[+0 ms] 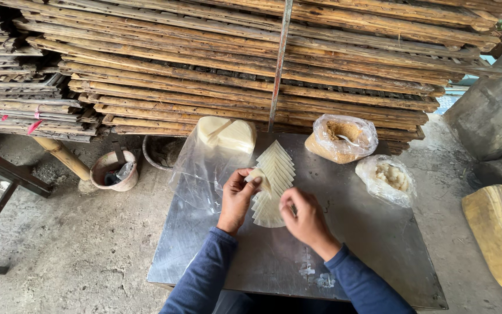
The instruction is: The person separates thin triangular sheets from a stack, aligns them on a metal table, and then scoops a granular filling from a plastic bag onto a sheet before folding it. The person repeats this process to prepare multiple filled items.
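Note:
On a metal table (367, 250) lies a row of overlapping pale wrapper sheets (275, 174). My left hand (237, 196) pinches the edge of one sheet at the row's left side. Over the near end of the row, my right hand (304, 218) has its fingers curled, touching the sheets. A stack of the same pale sheets (228, 134) sits on a clear plastic bag (196, 171) at the table's far left.
A plastic bag of brown crumbly filling (343, 138) with a spoon and a bag of pale filling (387, 177) stand at the far right of the table. Stacked bamboo racks (233, 64) rise behind. A clay pot (114, 170) sits on the floor at left, a yellow object (501, 232) at right.

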